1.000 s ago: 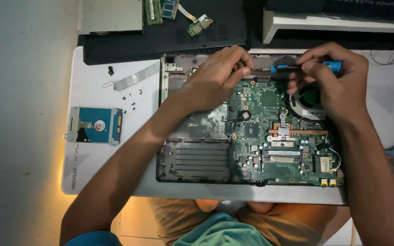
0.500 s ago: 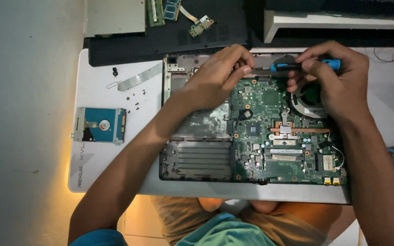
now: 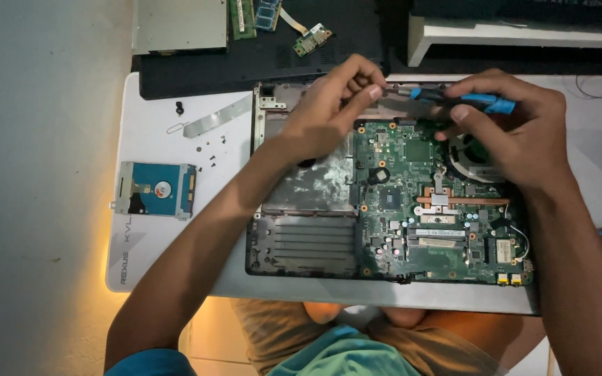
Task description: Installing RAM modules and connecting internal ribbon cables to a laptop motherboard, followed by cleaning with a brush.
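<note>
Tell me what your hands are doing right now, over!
Right hand gripping blue-handled screwdriver. Left hand pinching its tip end over the green laptop board. Nothing blocking.

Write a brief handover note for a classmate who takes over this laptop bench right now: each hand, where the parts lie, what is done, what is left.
Left hand: fingers pinch the screwdriver tip at the top edge of the motherboard.
Right hand: grips the blue-handled screwdriver, lying nearly level above the fan.
Parts: hard drive, loose screws and a metal bracket on the white board; bottom cover behind.
Done: cover and drive out.
Left: motherboard and fan remain in the laptop.
</note>
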